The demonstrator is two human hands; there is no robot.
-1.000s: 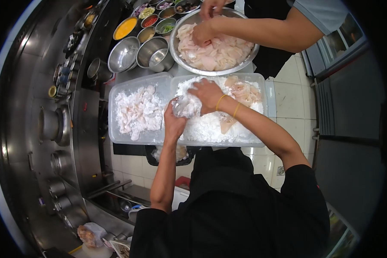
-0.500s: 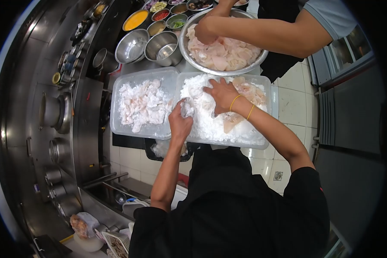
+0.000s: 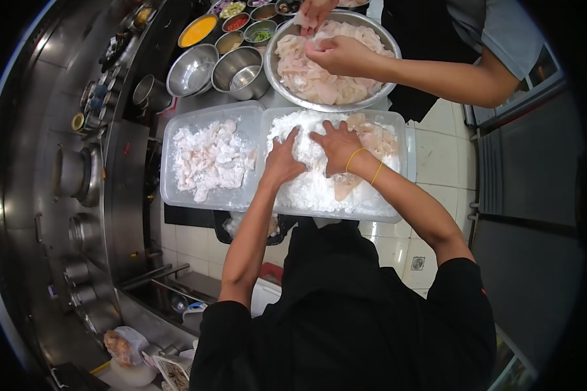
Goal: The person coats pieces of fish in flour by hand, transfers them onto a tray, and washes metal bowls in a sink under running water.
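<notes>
My left hand [image 3: 284,161] is open, thumb and fingers apart, over the left part of a plastic tub [image 3: 404,159] of white powder [image 3: 306,189]. Beside it, my right hand [image 3: 337,146] lies with spread fingers on the powder, two yellow bands round its wrist. Uncoated pale raw meat slices [image 3: 377,140] rest right of that hand, in the same tub. To the left, a second plastic tub [image 3: 169,163] holds powder-coated meat pieces [image 3: 209,156]. Whether anything is under my palms is hidden.
Just beyond the tubs, a co-worker's hands [image 3: 336,52] handle slices over a large steel bowl [image 3: 274,85] of raw meat. Two steel bowls [image 3: 241,75] and several small ingredient bowls stand at the back left. A black crate [image 3: 225,234] sits below the tubs.
My left hand has let go of a powder-coated piece and moved slightly up and right, fingers now spread. My right hand stays nearly still. The co-worker's hands have lifted from the meat.
</notes>
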